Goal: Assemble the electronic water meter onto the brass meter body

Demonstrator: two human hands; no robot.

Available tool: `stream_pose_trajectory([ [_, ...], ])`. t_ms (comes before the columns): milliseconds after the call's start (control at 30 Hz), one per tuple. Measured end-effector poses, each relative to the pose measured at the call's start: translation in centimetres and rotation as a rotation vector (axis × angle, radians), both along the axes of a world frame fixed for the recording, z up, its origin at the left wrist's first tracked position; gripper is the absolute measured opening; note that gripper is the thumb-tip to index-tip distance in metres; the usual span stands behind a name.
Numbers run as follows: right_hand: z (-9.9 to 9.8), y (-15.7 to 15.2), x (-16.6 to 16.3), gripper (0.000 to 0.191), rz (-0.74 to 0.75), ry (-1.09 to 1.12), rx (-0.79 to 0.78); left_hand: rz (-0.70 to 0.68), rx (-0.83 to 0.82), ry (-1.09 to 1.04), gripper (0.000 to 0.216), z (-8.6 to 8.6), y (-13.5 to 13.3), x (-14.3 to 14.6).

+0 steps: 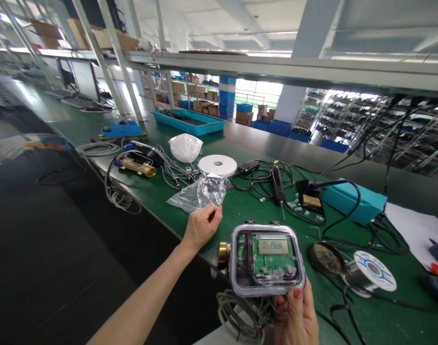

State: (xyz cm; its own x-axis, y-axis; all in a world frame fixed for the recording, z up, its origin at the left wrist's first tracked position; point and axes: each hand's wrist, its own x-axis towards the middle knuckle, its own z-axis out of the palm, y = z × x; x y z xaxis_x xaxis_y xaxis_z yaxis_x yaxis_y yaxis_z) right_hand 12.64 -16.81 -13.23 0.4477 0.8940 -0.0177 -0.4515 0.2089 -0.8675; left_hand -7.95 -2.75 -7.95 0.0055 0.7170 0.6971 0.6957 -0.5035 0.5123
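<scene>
In my right hand [297, 314] is an electronic water meter [269, 261], gripped at its lower right corner with the thumb on the clear cover. Behind the cover are a green circuit board and a lit digit display. A threaded brass end [224, 253] sticks out on its left, and a coiled grey cable [236, 314] hangs below. My left hand [203, 224] is closed, fingers curled, at the near edge of a clear plastic bag [195, 195]. Whatever its fingers may hold is hidden. A white round disc [219, 165] lies just behind the bag.
An electric screwdriver [277, 184], a teal soldering station [357, 199], a round tin [326, 258] and a solder spool [373, 273] occupy the right. Another brass meter [140, 165] with cables lies left, with a blue tray [190, 123] behind. A shelf beam [276, 69] crosses overhead.
</scene>
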Motion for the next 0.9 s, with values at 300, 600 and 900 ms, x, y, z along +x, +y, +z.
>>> stream_pose_trajectory([
  [300,0.9,-0.3,-0.4,0.046,0.055,0.112,-0.008,0.009,-0.015,0.016,0.032,-0.1,0.1,0.0],
  [600,1.1,-0.5,-0.2,0.049,0.095,0.077,-0.040,0.009,-0.024,0.041,0.031,-0.2,0.2,-0.1],
  [900,1.7,-0.6,-0.5,0.052,0.083,0.025,-0.037,0.020,-0.017,0.065,0.030,-0.2,0.3,-0.2],
])
